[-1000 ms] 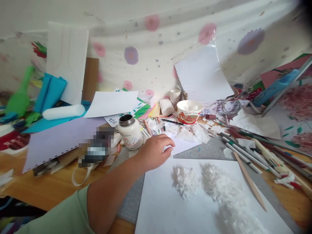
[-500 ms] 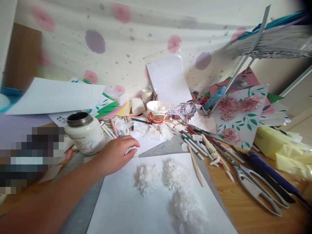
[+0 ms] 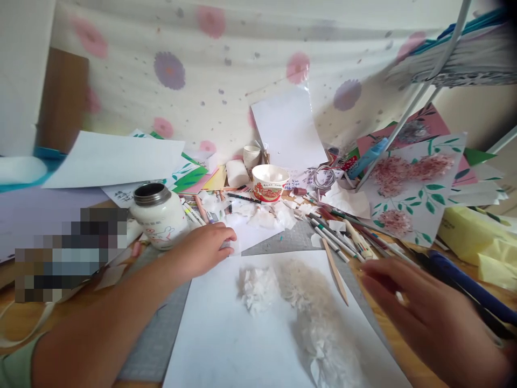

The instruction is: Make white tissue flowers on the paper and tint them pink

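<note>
My left hand [image 3: 208, 245] rests at the far left edge of a white sheet [image 3: 214, 323]. Its fingers are bent and loosely apart, with nothing visible in them. To the right, my right hand [image 3: 428, 312] is over the scissors, beside the sheet, blurred by motion. Its fingers curve toward the thumb, and a small pale spot shows between them; whether it holds anything is unclear. On the sheet lie ruffled white paper flowers [image 3: 259, 288], two of them on the right under a brownish blur. A pointed wooden stick [image 3: 335, 272] lies along the sheet's right edge.
A white jar [image 3: 159, 221] stands open at left. Behind the sheet are a paper bowl [image 3: 270, 182], torn paper scraps [image 3: 262, 215] and several pens [image 3: 329, 237]. A blue-handled tool [image 3: 470, 288] and yellow packaging [image 3: 460, 234] are at right, below a flower picture [image 3: 420, 188].
My right hand has come into view at the right, covering most of the scissors. My left hand stays near the sheet's far edge, its fingers slightly more curled. The view has shifted slightly.
</note>
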### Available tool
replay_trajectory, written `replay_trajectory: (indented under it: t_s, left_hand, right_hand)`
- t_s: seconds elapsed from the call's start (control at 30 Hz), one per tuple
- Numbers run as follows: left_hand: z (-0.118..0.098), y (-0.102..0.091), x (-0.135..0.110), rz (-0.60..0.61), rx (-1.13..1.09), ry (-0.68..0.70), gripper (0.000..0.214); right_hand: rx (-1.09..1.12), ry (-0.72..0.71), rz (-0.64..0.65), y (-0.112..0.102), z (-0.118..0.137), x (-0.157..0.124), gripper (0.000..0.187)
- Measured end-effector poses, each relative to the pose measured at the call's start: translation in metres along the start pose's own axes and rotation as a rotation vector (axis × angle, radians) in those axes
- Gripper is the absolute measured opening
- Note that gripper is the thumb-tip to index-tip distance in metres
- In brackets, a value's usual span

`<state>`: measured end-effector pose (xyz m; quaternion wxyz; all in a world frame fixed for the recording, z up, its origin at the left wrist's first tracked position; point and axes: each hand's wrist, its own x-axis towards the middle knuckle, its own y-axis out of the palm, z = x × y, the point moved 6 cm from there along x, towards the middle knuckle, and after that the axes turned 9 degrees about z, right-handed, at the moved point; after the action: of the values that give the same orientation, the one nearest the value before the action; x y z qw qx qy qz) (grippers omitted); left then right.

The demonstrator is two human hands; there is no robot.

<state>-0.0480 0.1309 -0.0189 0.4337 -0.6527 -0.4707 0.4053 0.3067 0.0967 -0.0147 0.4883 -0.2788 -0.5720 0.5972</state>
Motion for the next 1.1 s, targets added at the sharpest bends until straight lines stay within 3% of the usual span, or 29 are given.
replay_trajectory:
  t_s: [0.07,0.13,0.3,0.5,0.57,0.63,0.73,0.9,1.0,1.1]
  left_hand:
    - [0.001,0.003,0.002,-0.015,0.014,-0.014,0.028]
    - [0.002,0.005,0.005,-0.031,0.018,-0.023,0.028]
    - [0.002,0.010,0.013,-0.046,-0.014,-0.023,0.013]
    - [0.005,0.003,0.009,-0.094,-0.027,-0.073,0.007]
    - [0.007,-0.001,0.007,-0.127,-0.007,-0.095,0.004]
    - [0.006,-0.005,0.007,-0.172,0.026,-0.087,0.013]
    - [-0.010,-0.009,0.016,-0.207,0.078,-0.010,0.024]
    - [-0.062,-0.005,0.060,-0.123,0.172,0.192,0.044]
    - [-0.085,0.003,0.092,-0.082,0.231,0.229,0.061]
    - [-0.095,0.012,0.118,-0.039,0.278,0.248,0.053]
  right_hand:
    - [-0.009,0.043,0.203,0.009,0.014,0.032,0.023]
    - [-0.016,0.099,0.307,0.021,0.018,0.050,0.025]
    - [-0.017,0.184,0.349,0.043,0.007,0.060,0.029]
    - [0.034,0.257,0.382,0.044,-0.003,0.062,0.029]
    - [0.047,0.271,0.365,0.041,-0.005,0.062,0.029]
    - [0.069,0.281,0.316,0.035,-0.007,0.062,0.028]
    - [0.139,0.292,0.209,0.024,-0.013,0.061,0.029]
    - [0.316,0.265,0.068,0.011,-0.016,0.058,0.027]
    - [0.417,0.224,-0.006,0.005,-0.012,0.060,0.021]
    - [0.550,0.200,-0.066,-0.001,-0.006,0.063,0.014]
